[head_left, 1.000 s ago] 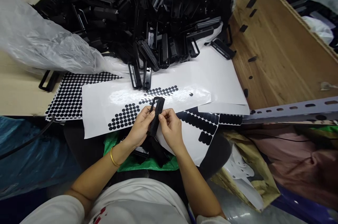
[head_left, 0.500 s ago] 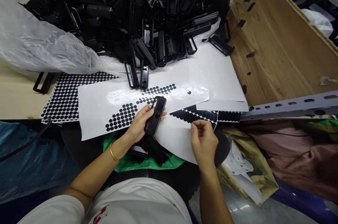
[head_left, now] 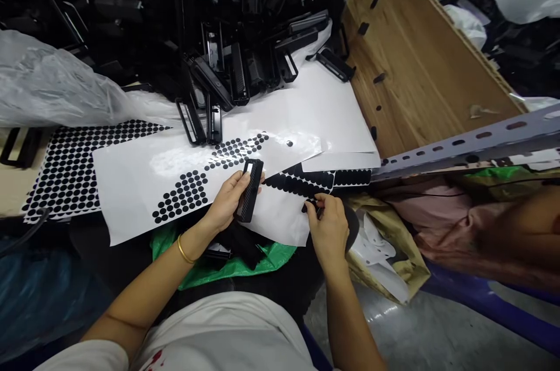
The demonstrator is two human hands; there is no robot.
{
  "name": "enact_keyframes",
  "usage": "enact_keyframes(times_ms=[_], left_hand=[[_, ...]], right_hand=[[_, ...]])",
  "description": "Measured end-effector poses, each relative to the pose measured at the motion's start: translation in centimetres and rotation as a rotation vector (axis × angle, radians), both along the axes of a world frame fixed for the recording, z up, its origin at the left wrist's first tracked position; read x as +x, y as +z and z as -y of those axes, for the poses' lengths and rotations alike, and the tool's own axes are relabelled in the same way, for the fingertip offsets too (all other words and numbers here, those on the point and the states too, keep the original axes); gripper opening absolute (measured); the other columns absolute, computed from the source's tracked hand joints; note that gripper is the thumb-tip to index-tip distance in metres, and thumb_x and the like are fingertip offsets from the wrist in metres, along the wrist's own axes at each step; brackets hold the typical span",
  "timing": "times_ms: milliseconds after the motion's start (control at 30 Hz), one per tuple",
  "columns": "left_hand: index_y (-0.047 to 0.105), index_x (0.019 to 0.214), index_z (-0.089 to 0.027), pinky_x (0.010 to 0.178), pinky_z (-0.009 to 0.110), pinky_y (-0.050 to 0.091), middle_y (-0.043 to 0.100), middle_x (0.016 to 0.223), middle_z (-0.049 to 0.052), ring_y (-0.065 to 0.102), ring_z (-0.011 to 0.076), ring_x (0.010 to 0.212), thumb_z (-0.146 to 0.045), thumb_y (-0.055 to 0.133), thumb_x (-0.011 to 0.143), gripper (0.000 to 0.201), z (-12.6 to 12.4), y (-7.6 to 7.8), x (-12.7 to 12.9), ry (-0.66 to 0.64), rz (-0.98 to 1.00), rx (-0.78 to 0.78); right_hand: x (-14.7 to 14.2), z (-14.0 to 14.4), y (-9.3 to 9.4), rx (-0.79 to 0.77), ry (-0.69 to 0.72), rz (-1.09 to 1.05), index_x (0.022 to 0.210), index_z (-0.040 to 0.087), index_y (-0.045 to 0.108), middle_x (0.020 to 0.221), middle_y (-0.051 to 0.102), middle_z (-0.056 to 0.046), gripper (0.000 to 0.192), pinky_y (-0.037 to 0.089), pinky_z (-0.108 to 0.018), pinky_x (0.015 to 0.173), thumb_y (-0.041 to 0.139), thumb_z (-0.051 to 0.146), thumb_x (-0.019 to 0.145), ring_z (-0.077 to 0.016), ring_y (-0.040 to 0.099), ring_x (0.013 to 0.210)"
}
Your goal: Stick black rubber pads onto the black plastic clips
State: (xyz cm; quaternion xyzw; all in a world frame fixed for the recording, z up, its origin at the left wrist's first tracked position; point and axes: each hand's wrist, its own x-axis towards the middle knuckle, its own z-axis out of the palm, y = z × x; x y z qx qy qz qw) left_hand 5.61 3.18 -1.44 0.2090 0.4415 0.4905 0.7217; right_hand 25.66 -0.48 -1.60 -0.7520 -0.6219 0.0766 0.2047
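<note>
My left hand (head_left: 227,200) is closed around a long black plastic part (head_left: 252,193) with a slot at one end and a textured face. It holds the part tilted above the white sheets. My right hand (head_left: 328,228) is pinched at the edge of a sheet of black stickers (head_left: 301,181), thumb and index finger close together. A dark round sticker (head_left: 307,206) shows at those fingertips; whether it has come off the sheet is hard to see. Under my left hand lies a white sheet (head_left: 131,184) partly covered with round black stickers.
A large heap of similar black parts (head_left: 214,79) fills the back, beside clear plastic film (head_left: 56,82). A wooden panel (head_left: 406,38) and perforated metal rail (head_left: 485,135) border the right. Below are a green bag (head_left: 245,269) and a brown paper bag (head_left: 411,275). Another person's blurred arm (head_left: 525,225) shows at right.
The view has swung right, so the scene sits further left. My right hand has reached the sticker sheet's edge, its index finger stretched further out. My left hand keeps hold of the black part.
</note>
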Motion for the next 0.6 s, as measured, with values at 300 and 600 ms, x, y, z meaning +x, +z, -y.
enact_keyframes(times_ms=[300, 600], left_hand=[[0.065, 0.095, -0.015, 0.098, 0.040, 0.045, 0.070, 0.105, 0.010, 0.062, 0.0238, 0.107, -0.049, 0.069, 0.072, 0.041, -0.2, -0.4, 0.2, 0.004, -0.032, 0.027], [0.064, 0.099, -0.018, 0.100, 0.038, 0.044, 0.068, 0.113, 0.008, 0.062, 0.0216, 0.109, -0.042, 0.063, 0.080, 0.031, -0.6, -0.3, 0.0, 0.153, -0.007, 0.151]], right_hand=[[0.7, -0.2, -1.2, 0.181, -0.018, -0.018, 0.095, 0.019, 0.053, 0.095, 0.054, -0.010, 0.029, 0.045, -0.038, 0.071, 0.051, 0.046, 0.084, -0.0248, 0.054, 0.090], [-1.2, -3.4, -1.5, 0.125, 0.346, 0.115, 0.134, 0.018, 0.042, 0.130, 0.050, -0.017, 0.051, 0.028, -0.057, 0.105, 0.039, 0.045, 0.091, -0.0334, 0.040, 0.127]])
